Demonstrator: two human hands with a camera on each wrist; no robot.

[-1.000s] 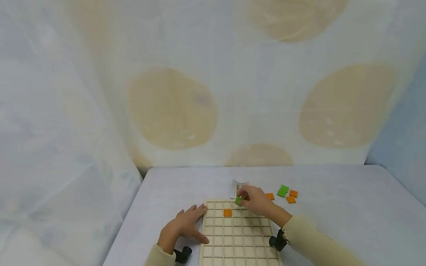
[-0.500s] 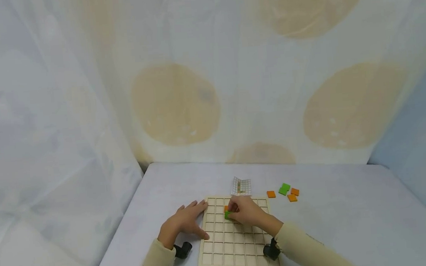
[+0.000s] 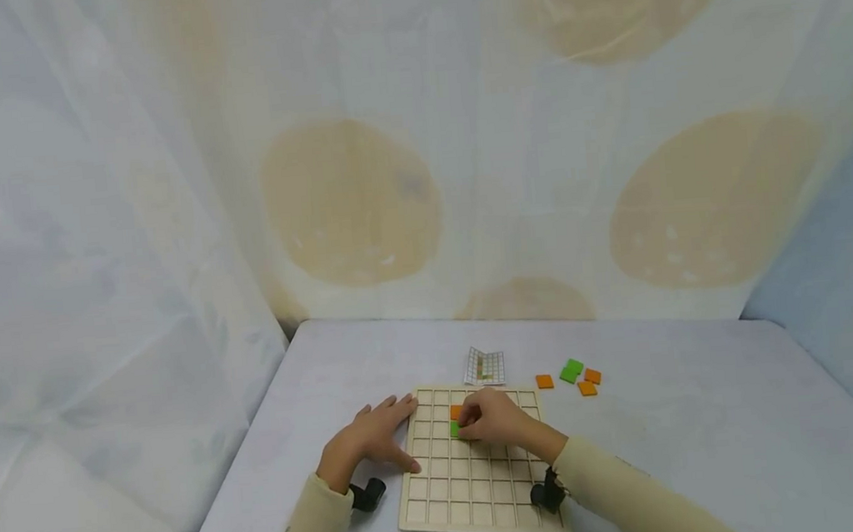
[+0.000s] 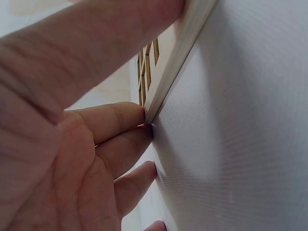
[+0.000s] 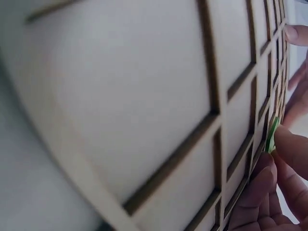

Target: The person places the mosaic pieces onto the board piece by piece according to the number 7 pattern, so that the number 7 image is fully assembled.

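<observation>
- We see the right hand [image 3: 493, 419] resting on the wooden grid board [image 3: 482, 495], its fingers curled and pinching a green tile [image 3: 454, 429] at the tile's right side.
- The green tile is small, square, flat and bright green — in the right wrist view only its thin edge [image 5: 273, 134] shows, standing between the fingertips [image 5: 288, 144] and the board's wooden ribs.
- It sits in a cell of the third row from the board's far edge, toward the left half, directly below an orange tile [image 3: 455, 411] already lying in the second row; the two touch or nearly touch, and we cannot tell which.
- The left hand [image 3: 369, 446] lies flat with fingers straight and spread, holding nothing; its fingertips [image 4: 125, 120] press against the board's left edge and its thumb lies along that edge.
- The board is pale wood, divided into square cells by thin raised ribs, and lies near the table's front edge.
- Beyond the board's far edge lies a small gridded card [image 3: 484, 367]; to its right, a loose cluster — one green tile and three orange ones [image 3: 572, 374].
- The table [image 3: 710, 427] is covered in pale grey-blue cloth; behind it hangs a white drape with large tan ovals [image 3: 349, 201].
</observation>
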